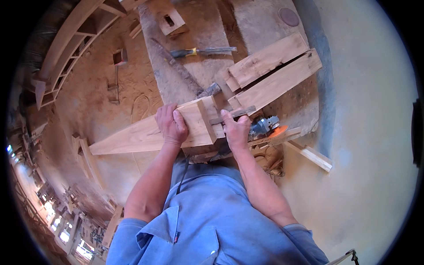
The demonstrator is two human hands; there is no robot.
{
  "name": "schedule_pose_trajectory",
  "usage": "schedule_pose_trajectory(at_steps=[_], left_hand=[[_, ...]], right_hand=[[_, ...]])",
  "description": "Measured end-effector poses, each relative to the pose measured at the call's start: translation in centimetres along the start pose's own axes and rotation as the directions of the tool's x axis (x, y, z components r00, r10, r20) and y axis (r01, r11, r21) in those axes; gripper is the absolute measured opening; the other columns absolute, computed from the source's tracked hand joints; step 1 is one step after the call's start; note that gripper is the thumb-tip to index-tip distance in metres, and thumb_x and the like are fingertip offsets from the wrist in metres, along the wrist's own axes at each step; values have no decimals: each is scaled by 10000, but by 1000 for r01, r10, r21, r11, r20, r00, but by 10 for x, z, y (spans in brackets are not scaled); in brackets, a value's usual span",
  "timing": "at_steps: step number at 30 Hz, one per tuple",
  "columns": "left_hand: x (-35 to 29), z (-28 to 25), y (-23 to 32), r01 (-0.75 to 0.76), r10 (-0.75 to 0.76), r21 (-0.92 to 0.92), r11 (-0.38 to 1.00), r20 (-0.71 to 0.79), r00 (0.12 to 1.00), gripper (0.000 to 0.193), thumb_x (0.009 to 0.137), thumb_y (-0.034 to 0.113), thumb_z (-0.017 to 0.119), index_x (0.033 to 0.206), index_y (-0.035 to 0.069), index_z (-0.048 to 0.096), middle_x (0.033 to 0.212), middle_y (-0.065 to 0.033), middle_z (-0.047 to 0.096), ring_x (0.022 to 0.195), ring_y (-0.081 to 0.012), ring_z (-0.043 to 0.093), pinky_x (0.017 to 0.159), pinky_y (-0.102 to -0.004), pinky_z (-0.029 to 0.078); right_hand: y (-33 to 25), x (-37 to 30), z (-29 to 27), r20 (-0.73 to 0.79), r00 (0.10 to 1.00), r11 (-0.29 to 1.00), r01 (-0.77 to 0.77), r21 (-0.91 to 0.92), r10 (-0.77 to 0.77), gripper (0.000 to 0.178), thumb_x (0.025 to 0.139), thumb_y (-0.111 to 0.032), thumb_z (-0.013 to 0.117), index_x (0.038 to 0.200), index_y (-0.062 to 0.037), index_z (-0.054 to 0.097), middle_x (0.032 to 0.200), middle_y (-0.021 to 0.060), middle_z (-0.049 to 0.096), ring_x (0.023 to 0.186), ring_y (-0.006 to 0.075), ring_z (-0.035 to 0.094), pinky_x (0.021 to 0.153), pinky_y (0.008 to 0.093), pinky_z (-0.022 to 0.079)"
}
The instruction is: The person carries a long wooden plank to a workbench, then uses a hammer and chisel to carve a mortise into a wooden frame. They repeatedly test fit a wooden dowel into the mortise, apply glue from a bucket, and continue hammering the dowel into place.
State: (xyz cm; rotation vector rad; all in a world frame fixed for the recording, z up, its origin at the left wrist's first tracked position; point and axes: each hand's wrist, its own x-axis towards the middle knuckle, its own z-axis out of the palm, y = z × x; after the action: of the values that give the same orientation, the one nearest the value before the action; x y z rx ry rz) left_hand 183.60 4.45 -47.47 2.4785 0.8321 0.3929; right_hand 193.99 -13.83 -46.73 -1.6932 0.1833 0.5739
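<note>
A pale wooden beam (132, 134) lies across in front of me, with a stepped tenon at its right end. My left hand (171, 126) is closed over the beam's upper edge, a short way left of the tenon's shoulder. In my right hand (236, 129) is a flat grey file-like bar (245, 111), gripped with the thumb along it. Its left end rests at or just over the tenon; whether it touches cannot be made out. Just beyond the beam lies a hammer (181, 70), its head near the tenon. Close to my right hand is an angle grinder (264, 126) with an orange disc.
Two thick boards (282, 78) lie side by side on the dusty work surface (247, 26). A chisel (203, 51) with a yellow-banded handle and a slotted wooden block (170, 21) lie farther off. Sawdust covers the floor at left, near a curved wooden frame (70, 35).
</note>
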Motion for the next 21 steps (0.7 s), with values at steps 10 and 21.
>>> schedule_pose_trajectory(at_steps=[10,21], left_hand=[[0,1,-4,4,-4,-11,1000,10,1000,307,935,249,449,1039,34,643,995,-183,629,959,-376,559,889,-471,396],[2,4,-4,-12,12,-3,1000,12,1000,350,987,286,407,1027,32,644,982,-163,629,968,-359,559,899,-455,390]], right_hand=[[-53,17,-25,-176,956,943,-180,279,234,254,912,-195,769,823,-71,566,658,8,578,472,79,509,409,221,384],[-42,26,-58,170,954,884,-294,365,247,140,922,-109,713,951,-46,591,763,51,635,569,114,609,480,229,431]])
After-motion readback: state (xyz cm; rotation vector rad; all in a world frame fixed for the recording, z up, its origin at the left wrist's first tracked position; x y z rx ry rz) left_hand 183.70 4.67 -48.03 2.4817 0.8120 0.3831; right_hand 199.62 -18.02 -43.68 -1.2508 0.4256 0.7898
